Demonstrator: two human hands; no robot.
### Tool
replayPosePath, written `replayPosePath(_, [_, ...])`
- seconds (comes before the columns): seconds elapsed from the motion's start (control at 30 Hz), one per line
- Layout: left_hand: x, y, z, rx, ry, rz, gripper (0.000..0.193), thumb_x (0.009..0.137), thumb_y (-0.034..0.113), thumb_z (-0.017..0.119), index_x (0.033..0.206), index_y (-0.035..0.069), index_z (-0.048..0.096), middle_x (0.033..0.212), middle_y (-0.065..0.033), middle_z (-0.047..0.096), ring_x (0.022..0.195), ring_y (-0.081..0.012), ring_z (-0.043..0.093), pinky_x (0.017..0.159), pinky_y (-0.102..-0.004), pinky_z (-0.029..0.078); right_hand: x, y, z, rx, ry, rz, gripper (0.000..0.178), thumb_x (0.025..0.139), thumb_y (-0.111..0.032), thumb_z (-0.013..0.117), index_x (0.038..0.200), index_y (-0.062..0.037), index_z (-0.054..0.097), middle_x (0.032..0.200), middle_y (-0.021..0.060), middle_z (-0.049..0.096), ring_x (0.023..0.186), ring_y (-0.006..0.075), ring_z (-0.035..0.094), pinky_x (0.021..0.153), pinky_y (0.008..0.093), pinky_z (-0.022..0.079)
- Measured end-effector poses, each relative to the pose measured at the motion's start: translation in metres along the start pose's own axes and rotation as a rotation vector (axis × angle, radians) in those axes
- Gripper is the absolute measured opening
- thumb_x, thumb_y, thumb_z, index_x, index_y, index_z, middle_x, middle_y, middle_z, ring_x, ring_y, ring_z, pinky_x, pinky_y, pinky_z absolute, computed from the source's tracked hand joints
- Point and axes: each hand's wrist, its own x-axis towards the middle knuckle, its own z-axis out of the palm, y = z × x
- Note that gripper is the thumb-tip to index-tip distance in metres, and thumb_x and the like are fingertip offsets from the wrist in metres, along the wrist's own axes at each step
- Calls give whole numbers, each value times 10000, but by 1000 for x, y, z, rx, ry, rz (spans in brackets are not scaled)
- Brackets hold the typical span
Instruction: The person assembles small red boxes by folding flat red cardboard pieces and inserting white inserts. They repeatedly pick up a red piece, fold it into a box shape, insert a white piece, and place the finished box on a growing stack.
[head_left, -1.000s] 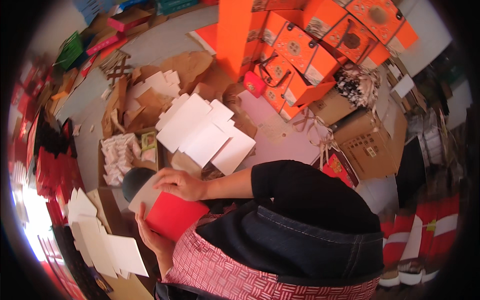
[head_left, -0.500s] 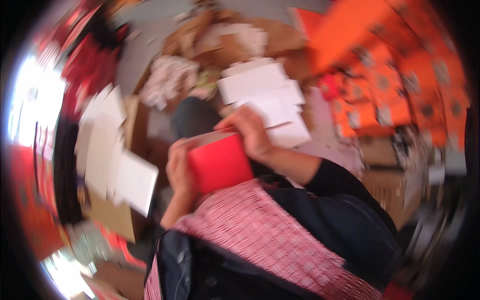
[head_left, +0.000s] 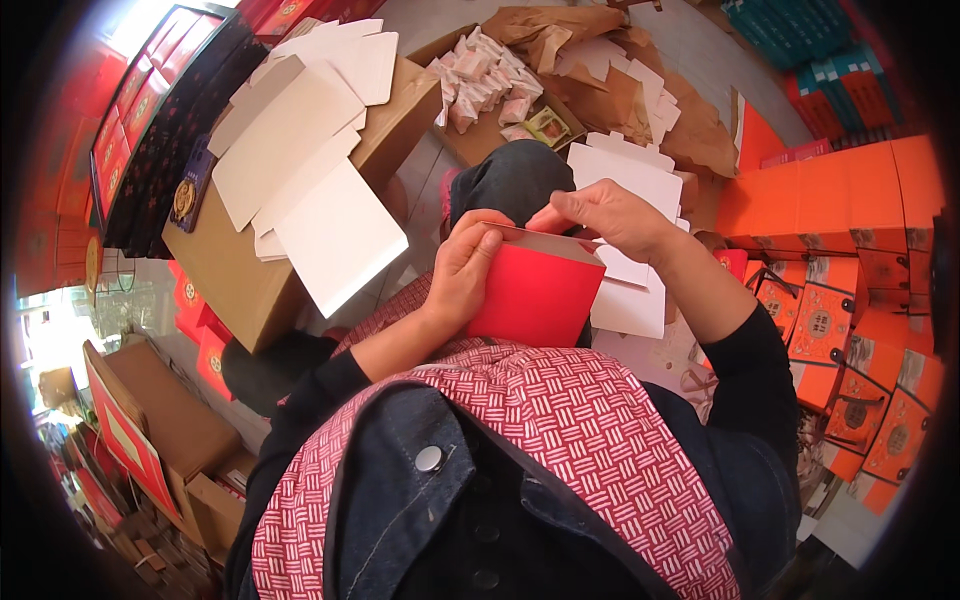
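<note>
While the left hand (head_left: 462, 270) grips the red box (head_left: 535, 295) at its left end, thumb laid along the top edge and fingers curled behind, the right hand (head_left: 622, 220) is poised over the box's far right side, its fingers loosely bent and pointing left. Whether those fingertips touch the box or hang just clear of it, I cannot tell. Held between the two hands, the box sits in front of the body, its near edge just against the patterned apron (head_left: 600, 420); a pale strip shows along its top, either a flap or the inside. Directly beyond the grip is a dark knee (head_left: 512, 180). Left of the grip, and well apart from it, pale card blanks (head_left: 290, 140) lie in a loose stack on a carton (head_left: 225, 265), one panel jutting toward the left forearm. Behind the right hand, more white blanks (head_left: 630, 185) lie flat and overlapping. Farther out past the knee, small wrapped packets (head_left: 490, 75) fill part of an open box, with crumpled brown paper (head_left: 570, 25) to their right. Off to the right of the grip stand orange bags (head_left: 820, 320), with orange boxes (head_left: 830, 205) just beyond them.
</note>
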Motion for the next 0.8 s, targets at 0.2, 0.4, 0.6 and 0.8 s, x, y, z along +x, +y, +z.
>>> replayPosePath(0.2, [-2, 2, 2, 6, 18, 11, 180, 975, 110, 480, 971, -16, 609, 1067, -72, 571, 972, -186, 557, 874, -277, 426, 1, 7, 15, -106, -14, -215, 331, 857, -185, 689, 1148, -28, 665, 935, 66, 696, 806, 104, 607, 745, 250, 503])
replayPosePath(0.4, [-7, -7, 10, -293, 111, -5, 201, 985, 104, 461, 1157, 0, 461, 1143, -103, 536, 1046, -184, 528, 927, -285, 414, -2, -12, 11, -528, -22, -301, 372, 824, -131, 669, 1184, -42, 640, 1068, 147, 688, 915, 215, 671, 827, 289, 502])
replayPosePath(0.6, [-9, -2, 1, -385, 89, -119, 244, 955, 65, 492, 1190, 34, 431, 1226, -113, 507, 1106, -188, 504, 973, -318, 391, 10, 13, -2, -603, -54, -555, 364, 868, -95, 630, 1232, -83, 623, 934, 117, 699, 793, 149, 650, 737, 264, 495])
replayPosePath(0.8, [-5, 24, -4, 791, 47, 520, 265, 771, 73, 674, 1025, 77, 599, 1189, -129, 527, 1162, -321, 479, 992, -427, 363, 10, 12, -1, -548, -45, -493, 350, 880, -85, 616, 1230, -79, 623, 877, 111, 685, 768, 162, 644, 712, 276, 495])
